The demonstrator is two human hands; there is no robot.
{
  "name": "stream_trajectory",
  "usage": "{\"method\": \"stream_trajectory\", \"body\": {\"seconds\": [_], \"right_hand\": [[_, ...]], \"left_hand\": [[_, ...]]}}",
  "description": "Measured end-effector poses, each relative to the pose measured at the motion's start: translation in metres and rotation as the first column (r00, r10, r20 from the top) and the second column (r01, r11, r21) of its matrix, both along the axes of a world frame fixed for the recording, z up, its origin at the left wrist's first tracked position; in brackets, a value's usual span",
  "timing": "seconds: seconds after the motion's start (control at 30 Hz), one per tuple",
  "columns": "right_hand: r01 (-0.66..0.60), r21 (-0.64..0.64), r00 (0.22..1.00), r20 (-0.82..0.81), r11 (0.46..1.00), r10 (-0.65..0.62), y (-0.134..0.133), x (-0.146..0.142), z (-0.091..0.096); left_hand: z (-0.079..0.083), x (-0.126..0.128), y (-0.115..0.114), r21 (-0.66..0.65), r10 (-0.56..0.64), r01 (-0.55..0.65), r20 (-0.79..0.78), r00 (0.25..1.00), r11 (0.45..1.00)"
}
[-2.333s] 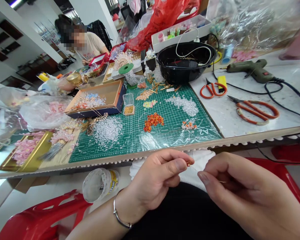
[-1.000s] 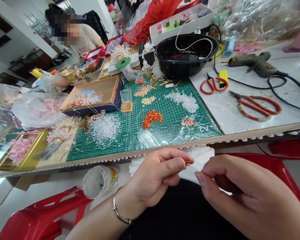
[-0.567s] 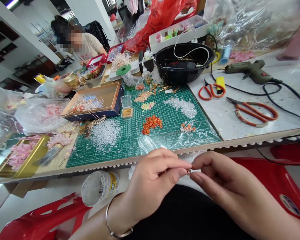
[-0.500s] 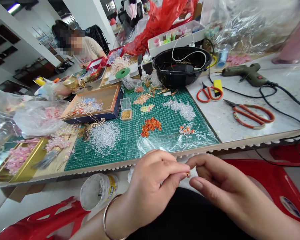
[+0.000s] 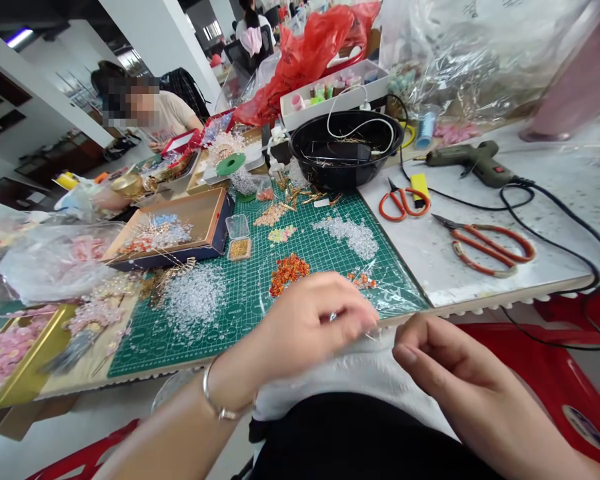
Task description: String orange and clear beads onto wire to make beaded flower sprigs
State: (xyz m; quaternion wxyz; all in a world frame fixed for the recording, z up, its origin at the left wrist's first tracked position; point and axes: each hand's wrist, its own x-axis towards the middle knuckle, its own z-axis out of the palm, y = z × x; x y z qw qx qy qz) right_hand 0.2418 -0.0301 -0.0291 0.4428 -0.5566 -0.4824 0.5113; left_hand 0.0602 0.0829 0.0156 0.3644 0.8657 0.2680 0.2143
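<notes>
Lying at about 11 o'clock from the left hand [image 5: 315, 320], near its knuckles on the green mat [image 5: 245, 320], is the pile of orange beads [image 5: 286, 270]. That hand reaches palm-down over the mat's front edge, blurred — its fingers curl close to the thumb, and I cannot tell whether they grip anything. To its right, a small cluster of orange and clear beads [image 5: 364, 281] sits at 2 o'clock. The right hand [image 5: 455, 373], at 4 o'clock from the left and apart from it, has its thumb and forefinger drawn close; whether anything is between them, I cannot tell.

Counts run so, from the left hand: one gold tray [image 5: 43, 353] of pink flowers at 9 o'clock, one box [image 5: 203, 203] at 10, two heaps of clear beads [image 5: 195, 300] — one at 9, one at 1 — one small case [image 5: 239, 249] at 10, one black basin [image 5: 325, 177] at 12. From the right hand: one pair of scissors [image 5: 395, 207] past 11, one glue gun [image 5: 473, 160] at 12, one pair of orange-handled cutters [image 5: 485, 247] at 1.
</notes>
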Motion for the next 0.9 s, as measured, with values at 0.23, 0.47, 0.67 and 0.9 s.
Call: {"method": "stream_trajectory", "body": {"seconds": [0.23, 0.47, 0.67, 0.9], "right_hand": [[-0.039, -0.048, 0.998, -0.054, 0.998, 0.037, 0.007, 0.004, 0.004], [-0.071, -0.110, 0.992, -0.107, 0.991, 0.060, 0.016, 0.009, 0.003], [-0.062, -0.103, 0.996, -0.075, 0.993, 0.054, 0.012, 0.010, 0.000], [0.072, 0.108, 0.997, 0.001, 0.992, -0.073, 0.001, 0.010, 0.005]], "left_hand": [[-0.046, 0.038, 0.101, 0.399, 0.232, -0.038, -0.452, 0.861, 0.916], [-0.062, 0.047, 0.105, 0.424, 0.142, 0.099, -0.500, 0.854, 0.900], [-0.037, 0.043, 0.096, 0.372, 0.138, 0.033, -0.424, 0.895, 0.928], [-0.008, 0.007, 0.007, -0.671, 0.224, -0.141, 0.038, 0.974, 0.728]]}}
